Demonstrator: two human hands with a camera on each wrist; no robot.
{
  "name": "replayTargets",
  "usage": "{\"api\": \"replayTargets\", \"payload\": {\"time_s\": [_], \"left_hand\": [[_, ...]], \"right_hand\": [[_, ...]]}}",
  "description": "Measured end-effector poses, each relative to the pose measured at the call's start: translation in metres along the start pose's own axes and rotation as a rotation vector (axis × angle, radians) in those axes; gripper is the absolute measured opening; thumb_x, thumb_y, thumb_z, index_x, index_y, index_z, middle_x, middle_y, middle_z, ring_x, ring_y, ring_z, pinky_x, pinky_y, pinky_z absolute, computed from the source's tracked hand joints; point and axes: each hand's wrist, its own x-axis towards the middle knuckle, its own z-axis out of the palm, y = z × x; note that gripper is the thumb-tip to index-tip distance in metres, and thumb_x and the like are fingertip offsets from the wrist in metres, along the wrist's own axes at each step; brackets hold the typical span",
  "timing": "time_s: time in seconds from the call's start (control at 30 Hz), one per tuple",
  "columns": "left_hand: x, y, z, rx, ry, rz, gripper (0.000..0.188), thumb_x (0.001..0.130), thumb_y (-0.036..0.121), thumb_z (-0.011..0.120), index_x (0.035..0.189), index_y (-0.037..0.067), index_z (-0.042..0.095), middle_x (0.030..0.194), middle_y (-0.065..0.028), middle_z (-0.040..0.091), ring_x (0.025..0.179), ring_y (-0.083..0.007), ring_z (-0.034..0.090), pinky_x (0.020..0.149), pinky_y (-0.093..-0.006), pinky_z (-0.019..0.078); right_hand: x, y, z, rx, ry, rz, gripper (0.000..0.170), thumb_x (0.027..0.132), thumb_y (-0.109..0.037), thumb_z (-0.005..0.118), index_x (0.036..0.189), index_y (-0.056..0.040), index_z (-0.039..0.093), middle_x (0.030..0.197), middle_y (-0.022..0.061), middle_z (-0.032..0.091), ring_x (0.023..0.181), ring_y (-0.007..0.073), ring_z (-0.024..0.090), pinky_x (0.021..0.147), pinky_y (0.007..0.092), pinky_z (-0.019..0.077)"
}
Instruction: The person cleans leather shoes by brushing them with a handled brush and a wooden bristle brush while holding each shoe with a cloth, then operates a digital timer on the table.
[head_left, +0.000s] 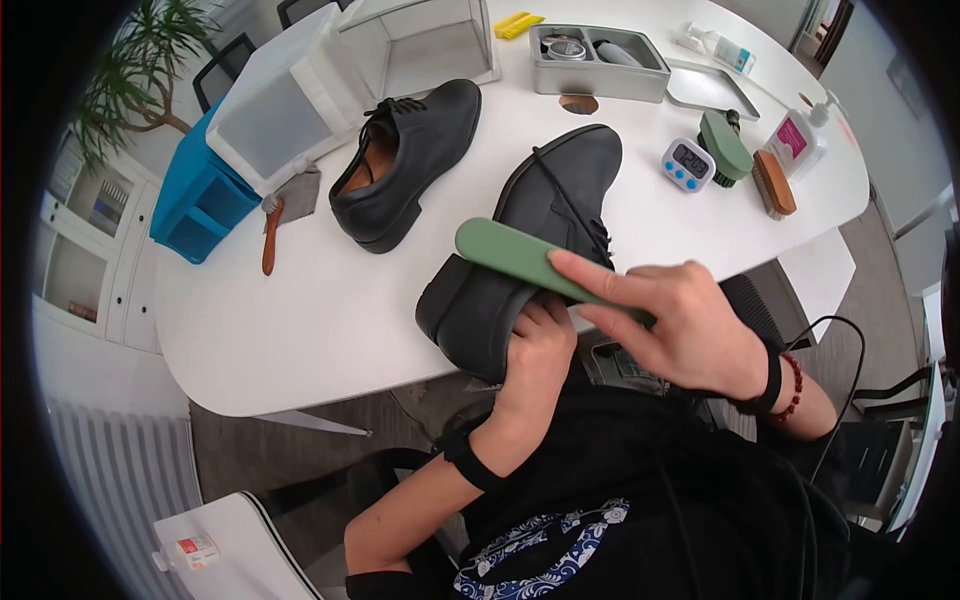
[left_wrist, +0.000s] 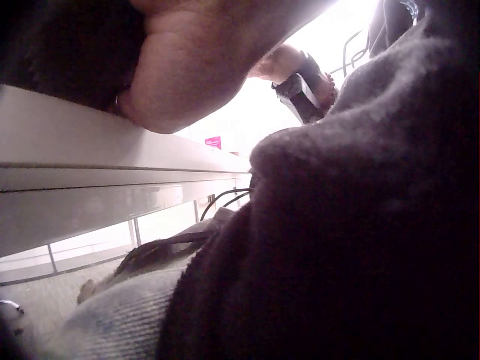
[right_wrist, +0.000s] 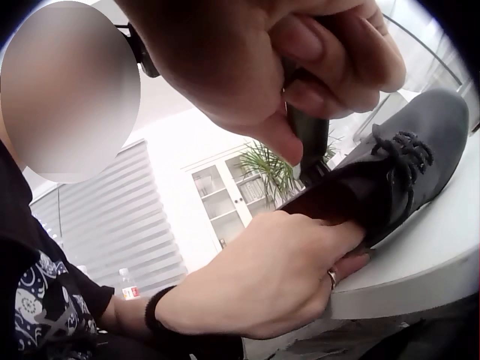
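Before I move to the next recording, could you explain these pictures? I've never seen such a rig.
There's no machine, just a person working bare-handed. The wide picture comes from a head camera, the others from the left and right wrists. The left hand holds a black shoe at its opening, and the right hand holds a long green tool over it. On the table, among other things, are another shoe, a tin, a timer, a green brush, a brown brush and a pump bottle.

White table (head_left: pixel 300 340), rounded corners; white glass-fronted cabinet (head_left: pixel 122 285) beyond left edge; leafy plant (head_left: pixel 162 42) near cabinet; grey floor (head_left: pixel 235 445) beneath.
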Motion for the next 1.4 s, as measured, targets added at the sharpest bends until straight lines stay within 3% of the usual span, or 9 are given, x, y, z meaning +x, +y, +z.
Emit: {"api": "replayTargets", "payload": {"time_s": [0.1, 0.2, 0.4, 0.5, 0.73, 0.97, 1.2, 1.3, 1.4], "left_hand": [[0.001, -0.001, 0.0, -0.014, -0.001, -0.024, 0.011, 0.084, 0.018, 0.064, 0.085, 0.011, 0.057, 0.073, 0.0008, 0.051, 0.065, -0.0119, 0.054, 0.056, -0.027, 0.0431], [0.001, 0.0, 0.001, 0.005, -0.027, -0.006, 0.011, 0.084, 0.018, 0.065, 0.085, 0.01, 0.057, 0.073, 0.0008, 0.051, 0.065, -0.012, 0.054, 0.056, -0.0264, 0.0433], [0.0, 0.002, -0.001, -0.085, -0.042, -0.018, 0.009, 0.08, 0.018, 0.066, 0.079, 0.014, 0.058, 0.073, 0.0014, 0.053, 0.066, -0.0124, 0.057, 0.057, -0.0234, 0.0437], [-0.006, 0.005, 0.006, -0.072, -0.012, 0.022, 0.008, 0.08, 0.019, 0.065, 0.081, 0.014, 0.059, 0.075, 0.0029, 0.054, 0.067, -0.012, 0.057, 0.058, -0.0243, 0.045], [0.001, -0.004, -0.002, -0.05, -0.023, 0.006, 0.011, 0.083, 0.016, 0.064, 0.089, 0.008, 0.06, 0.075, -0.0008, 0.054, 0.067, -0.0147, 0.057, 0.059, -0.0257, 0.0462], [-0.002, -0.001, -0.001, -0.162, -0.095, 0.024, 0.01, 0.085, 0.016, 0.063, 0.09, 0.008, 0.06, 0.076, -0.0023, 0.055, 0.068, -0.0165, 0.059, 0.062, -0.0276, 0.0476], [0.002, -0.007, -0.007, -0.071, -0.045, 0.014, 0.008, 0.087, 0.014, 0.064, 0.091, 0.009, 0.06, 0.075, -0.0022, 0.056, 0.068, -0.0169, 0.059, 0.062, -0.0285, 0.0468], [0.003, -0.006, -0.006, -0.073, -0.049, 0.008, 0.007, 0.087, 0.013, 0.064, 0.091, 0.009, 0.06, 0.075, -0.002, 0.055, 0.068, -0.017, 0.06, 0.061, -0.0285, 0.0466], [0.0, -0.005, -0.005, -0.11, -0.076, 0.026, 0.006, 0.088, 0.014, 0.063, 0.091, 0.009, 0.06, 0.075, -0.0017, 0.056, 0.068, -0.017, 0.06, 0.06, -0.0286, 0.0465]], "right_hand": [[0.013, 0.025, 0.002, -0.045, 0.148, 0.015, 0.05, 0.092, -0.01, 0.069, 0.141, -0.0121, 0.06, 0.064, 0.018, 0.057, 0.05, 0.0279, 0.051, 0.053, 0.0341, 0.0436], [0.023, 0.042, 0.001, -0.204, 0.319, 0.061, 0.045, 0.093, -0.017, 0.069, 0.136, -0.0107, 0.064, 0.057, 0.0177, 0.056, 0.045, 0.0325, 0.053, 0.048, 0.0394, 0.0422], [-0.002, 0.01, 0.011, 0.171, 0.113, -0.044, 0.048, 0.092, -0.015, 0.069, 0.139, -0.0089, 0.061, 0.062, 0.0166, 0.062, 0.049, 0.0331, 0.059, 0.05, 0.0394, 0.0467], [-0.007, 0.003, 0.01, 0.12, 0.006, -0.087, 0.047, 0.092, -0.018, 0.069, 0.138, -0.0117, 0.063, 0.057, 0.0141, 0.06, 0.047, 0.0306, 0.059, 0.048, 0.0372, 0.0457], [0.021, 0.049, -0.002, -0.196, 0.327, 0.066, 0.043, 0.094, -0.022, 0.069, 0.135, -0.0124, 0.065, 0.055, 0.0155, 0.058, 0.045, 0.0312, 0.057, 0.048, 0.0384, 0.0439], [-0.006, 0.012, 0.01, 0.031, 0.057, -0.034, 0.045, 0.094, -0.022, 0.066, 0.138, -0.011, 0.063, 0.058, 0.016, 0.06, 0.05, 0.033, 0.061, 0.052, 0.0408, 0.0491], [0.021, 0.061, -0.005, -0.153, 0.304, 0.177, 0.042, 0.095, -0.023, 0.066, 0.136, -0.0128, 0.064, 0.058, 0.0168, 0.06, 0.05, 0.0344, 0.06, 0.052, 0.0408, 0.0486], [0.014, 0.054, 0.003, -0.027, 0.351, 0.108, 0.047, 0.094, -0.019, 0.069, 0.14, -0.0136, 0.061, 0.058, 0.0196, 0.053, 0.043, 0.0266, 0.046, 0.05, 0.037, 0.0432], [-0.002, 0.037, 0.027, 0.141, 0.246, -0.084, 0.049, 0.094, -0.016, 0.069, 0.141, -0.0142, 0.06, 0.064, 0.0185, 0.062, 0.043, 0.0252, 0.05, 0.049, 0.034, 0.0454]]}}
